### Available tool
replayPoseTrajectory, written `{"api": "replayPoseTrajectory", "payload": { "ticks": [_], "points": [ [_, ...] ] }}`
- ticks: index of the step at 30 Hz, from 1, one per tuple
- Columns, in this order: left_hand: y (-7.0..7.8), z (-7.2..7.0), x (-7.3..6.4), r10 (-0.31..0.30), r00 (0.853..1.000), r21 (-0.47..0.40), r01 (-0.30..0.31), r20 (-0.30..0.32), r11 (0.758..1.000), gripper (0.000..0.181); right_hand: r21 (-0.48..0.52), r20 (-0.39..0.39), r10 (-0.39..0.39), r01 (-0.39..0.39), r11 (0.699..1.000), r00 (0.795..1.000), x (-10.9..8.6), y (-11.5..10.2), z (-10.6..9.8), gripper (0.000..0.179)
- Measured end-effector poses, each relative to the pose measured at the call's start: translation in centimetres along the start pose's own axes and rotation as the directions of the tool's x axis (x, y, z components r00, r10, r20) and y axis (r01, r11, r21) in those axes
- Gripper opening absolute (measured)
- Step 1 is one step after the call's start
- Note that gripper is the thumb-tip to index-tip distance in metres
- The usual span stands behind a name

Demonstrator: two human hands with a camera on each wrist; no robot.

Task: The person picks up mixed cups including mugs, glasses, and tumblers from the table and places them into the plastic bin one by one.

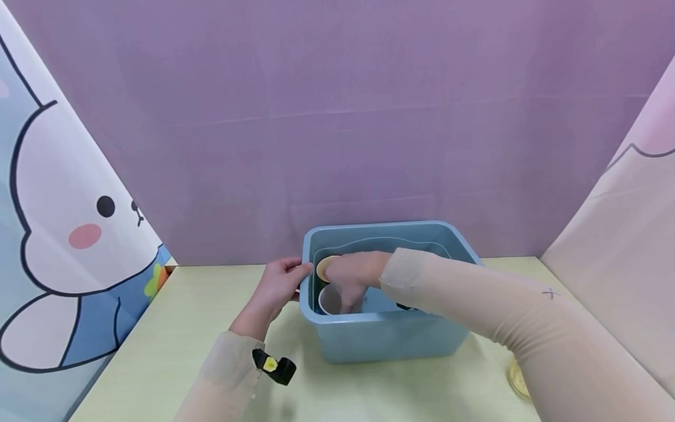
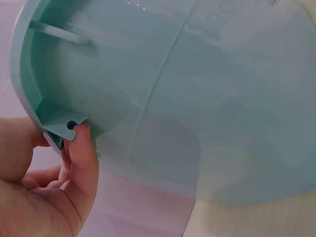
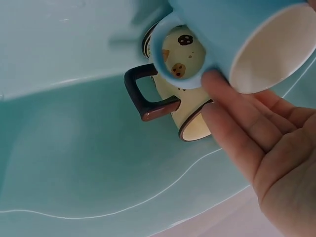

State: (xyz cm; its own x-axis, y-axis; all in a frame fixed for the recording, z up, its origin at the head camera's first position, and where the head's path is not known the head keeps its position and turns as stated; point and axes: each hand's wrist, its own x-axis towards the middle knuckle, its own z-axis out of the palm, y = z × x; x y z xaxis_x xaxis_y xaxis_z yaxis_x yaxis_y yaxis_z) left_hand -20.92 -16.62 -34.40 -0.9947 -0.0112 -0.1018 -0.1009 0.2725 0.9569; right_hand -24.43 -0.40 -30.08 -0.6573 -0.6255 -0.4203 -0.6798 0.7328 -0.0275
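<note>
A light blue plastic basin [image 1: 385, 340] stands on the table. My left hand [image 1: 279, 287] grips its left rim, thumb on top and fingers curled underneath, as the left wrist view shows. Inside the basin, at its left end, my right hand [image 1: 354, 274] reaches down over a blue mug [image 3: 222, 34] with a white inside. The right fingers [image 3: 237, 128] lie along this mug near its handle, with a bit of thumb at the far side. Beside it a cream mug [image 3: 173, 91] with cookie prints and a dark brown handle lies on its side.
A round golden object [image 1: 519, 381] sits on the table at the right, partly behind my right sleeve. A purple cloth [image 1: 337, 117] hangs behind the basin. Printed cloths [image 1: 58, 234] flank the table. The pale table top [image 1: 211, 293] extends left of the basin.
</note>
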Motion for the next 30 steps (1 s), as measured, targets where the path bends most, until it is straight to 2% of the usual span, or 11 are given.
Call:
{"api": "replayPoseTrajectory", "payload": {
  "ticks": [3, 7, 18, 26, 30],
  "points": [
    [0.0, 0.0, 0.0, 0.002, 1.0, -0.002, -0.002, -0.006, 1.0, 0.037, 0.006, 0.0, -0.02, 0.02, 1.0, 1.0, 0.1, 0.0, 0.2, 0.046],
    [0.1, 0.2, 0.1, 0.005, 1.0, -0.01, -0.005, -0.004, 1.0, 0.037, 0.009, 0.017, -0.027, 0.027, 1.0, 1.0, 0.1, 0.0, 0.4, 0.033],
    [0.3, 0.5, 0.0, 0.004, 1.0, -0.01, -0.004, -0.006, 1.0, 0.035, -0.044, 0.025, -0.046, 0.047, 0.998, 0.999, -0.2, -0.2, 0.7, 0.011],
    [0.0, 0.6, -0.3, 0.006, 1.0, -0.014, -0.006, -0.003, 1.0, 0.035, -0.092, 0.05, -0.082, 0.086, 0.992, 0.995, -0.6, -0.3, 0.9, 0.013],
    [0.2, 0.6, -0.3, 0.019, 1.0, -0.021, -0.019, 0.001, 1.0, 0.038, -0.108, 0.051, -0.072, 0.077, 0.991, 0.996, -0.6, -0.2, 1.1, 0.013]
  ]
}}
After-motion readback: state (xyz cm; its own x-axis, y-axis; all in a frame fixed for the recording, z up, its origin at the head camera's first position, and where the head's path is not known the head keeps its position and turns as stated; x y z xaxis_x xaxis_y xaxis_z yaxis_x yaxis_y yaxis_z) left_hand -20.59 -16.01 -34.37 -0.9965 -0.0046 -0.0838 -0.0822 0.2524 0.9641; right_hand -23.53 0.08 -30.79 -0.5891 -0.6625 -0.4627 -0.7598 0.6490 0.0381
